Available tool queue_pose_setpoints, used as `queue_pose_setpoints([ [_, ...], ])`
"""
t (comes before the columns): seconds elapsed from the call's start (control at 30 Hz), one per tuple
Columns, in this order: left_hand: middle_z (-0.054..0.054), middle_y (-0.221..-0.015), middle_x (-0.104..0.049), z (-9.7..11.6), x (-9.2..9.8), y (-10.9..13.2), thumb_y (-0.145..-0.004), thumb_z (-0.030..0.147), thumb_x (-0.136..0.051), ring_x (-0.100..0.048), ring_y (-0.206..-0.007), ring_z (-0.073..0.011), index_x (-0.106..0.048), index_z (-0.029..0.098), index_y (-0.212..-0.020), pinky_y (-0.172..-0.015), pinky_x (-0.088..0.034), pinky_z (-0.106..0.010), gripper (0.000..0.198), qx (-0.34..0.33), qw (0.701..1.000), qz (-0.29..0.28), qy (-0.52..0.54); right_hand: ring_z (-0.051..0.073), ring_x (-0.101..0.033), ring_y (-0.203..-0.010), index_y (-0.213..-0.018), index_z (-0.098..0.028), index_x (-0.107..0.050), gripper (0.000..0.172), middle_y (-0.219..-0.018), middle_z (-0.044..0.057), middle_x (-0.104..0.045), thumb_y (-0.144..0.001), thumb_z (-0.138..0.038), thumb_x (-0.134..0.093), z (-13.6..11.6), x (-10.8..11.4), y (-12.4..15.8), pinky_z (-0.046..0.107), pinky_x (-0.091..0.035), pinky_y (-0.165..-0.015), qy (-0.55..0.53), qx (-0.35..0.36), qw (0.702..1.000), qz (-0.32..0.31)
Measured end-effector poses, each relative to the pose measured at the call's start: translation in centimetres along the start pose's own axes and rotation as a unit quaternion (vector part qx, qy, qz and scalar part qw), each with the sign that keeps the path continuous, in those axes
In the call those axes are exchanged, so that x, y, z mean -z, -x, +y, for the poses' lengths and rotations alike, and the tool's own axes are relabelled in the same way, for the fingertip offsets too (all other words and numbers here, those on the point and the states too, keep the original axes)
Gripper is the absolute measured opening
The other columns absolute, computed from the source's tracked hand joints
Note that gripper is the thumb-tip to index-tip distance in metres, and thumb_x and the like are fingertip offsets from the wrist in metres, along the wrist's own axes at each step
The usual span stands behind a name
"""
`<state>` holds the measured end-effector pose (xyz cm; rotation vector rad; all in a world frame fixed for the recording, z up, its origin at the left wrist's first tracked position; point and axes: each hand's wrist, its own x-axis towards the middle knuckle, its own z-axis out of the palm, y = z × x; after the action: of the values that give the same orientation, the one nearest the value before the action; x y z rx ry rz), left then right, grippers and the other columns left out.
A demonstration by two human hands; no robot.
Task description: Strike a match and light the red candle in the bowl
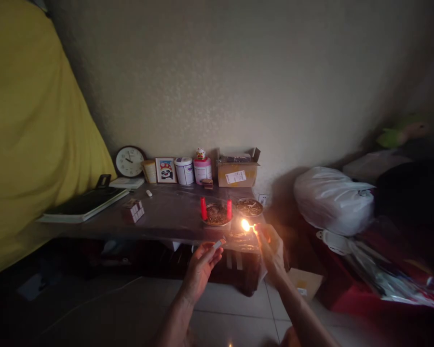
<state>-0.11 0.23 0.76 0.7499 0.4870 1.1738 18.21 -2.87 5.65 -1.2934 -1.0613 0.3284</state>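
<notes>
A burning match point(251, 226) is pinched in my right hand point(271, 248), its bright flame pointing left over the table's front edge. My left hand point(200, 270) is closed on a small matchbox point(219, 244), held lower and a little to the left. Just beyond the hands, two red candles, one at left point(203, 208) and one at right point(229, 209), stand upright at either side of a round dish point(217, 221) with dark contents. No flame shows on either candle. Behind the flame sits a second round tin point(249, 208) with thin pale sticks in it.
Along the wall stand a clock point(129, 161), a framed picture point(166, 170), canisters point(184, 171) and a cardboard box point(237, 173). A stack of small boxes point(133, 211) and a large book point(87, 205) lie left on the table. White bags point(332, 200) are at right.
</notes>
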Motion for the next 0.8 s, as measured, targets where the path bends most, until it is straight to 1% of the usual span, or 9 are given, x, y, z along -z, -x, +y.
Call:
queue_pose_setpoints([
  [0.1,-0.009,-0.104,-0.068,0.1,0.0,0.0,-0.072,0.03,-0.068,-0.062,-0.09,-0.0166,-0.063,0.017,-0.086,-0.084,-0.043,-0.031,0.02,0.004,1.0,0.014,-0.014,0.018,-0.056,-0.068,-0.081,-0.017,-0.063,0.03,-0.073,0.003,-0.063,-0.077,-0.046,-0.056,-0.6,0.5,-0.2,0.027,-0.043,-0.058,-0.028,-0.035,0.999,0.001],
  [0.2,-0.009,-0.105,-0.068,0.2,0.0,-0.1,-0.072,0.031,-0.067,-0.062,-0.089,-0.0159,-0.063,0.017,-0.086,-0.083,-0.042,-0.03,0.02,0.01,1.0,0.013,-0.021,0.018,-0.057,-0.066,-0.08,-0.016,-0.063,0.031,-0.072,0.004,-0.063,-0.076,-0.046,-0.057,-0.6,0.8,-0.5,0.026,-0.044,-0.056,-0.05,-0.05,0.997,0.007],
  [0.3,-0.01,-0.107,-0.067,0.2,0.0,-0.2,-0.072,0.033,-0.067,-0.062,-0.09,-0.0163,-0.063,0.017,-0.087,-0.084,-0.042,-0.031,0.022,0.013,0.999,0.011,-0.029,0.017,-0.057,-0.065,-0.08,-0.015,-0.063,0.032,-0.072,0.004,-0.063,-0.074,-0.046,-0.059,0.1,0.9,-0.7,0.025,-0.045,-0.055,-0.081,-0.054,0.995,0.007],
  [0.43,-0.01,-0.103,-0.069,0.0,0.1,-0.4,-0.069,0.034,-0.069,-0.062,-0.089,-0.0179,-0.064,0.016,-0.086,-0.083,-0.042,-0.031,0.025,0.017,0.999,0.025,-0.04,0.013,-0.053,-0.057,-0.08,-0.016,-0.062,0.032,-0.068,0.001,-0.061,-0.073,-0.048,-0.061,1.3,0.7,-1.1,0.022,-0.042,-0.05,-0.128,-0.077,0.989,-0.006],
  [0.6,-0.009,-0.098,-0.07,-0.2,0.2,-0.4,-0.069,0.033,-0.069,-0.062,-0.089,-0.0175,-0.065,0.017,-0.088,-0.082,-0.042,-0.031,0.024,0.017,0.999,0.028,-0.041,0.013,-0.052,-0.059,-0.078,-0.017,-0.06,0.031,-0.068,0.0,-0.06,-0.072,-0.047,-0.063,2.1,0.4,-1.5,0.022,-0.042,-0.054,-0.144,-0.058,0.988,-0.005],
  [0.8,-0.009,-0.099,-0.069,-0.5,0.5,-0.4,-0.07,0.033,-0.068,-0.062,-0.091,-0.0189,-0.066,0.017,-0.089,-0.083,-0.042,-0.032,0.025,0.017,0.999,0.017,-0.041,0.014,-0.053,-0.063,-0.078,-0.018,-0.059,0.03,-0.073,0.001,-0.06,-0.074,-0.047,-0.061,1.6,-0.3,-2.0,0.023,-0.044,-0.058,-0.15,-0.031,0.988,-0.017],
])
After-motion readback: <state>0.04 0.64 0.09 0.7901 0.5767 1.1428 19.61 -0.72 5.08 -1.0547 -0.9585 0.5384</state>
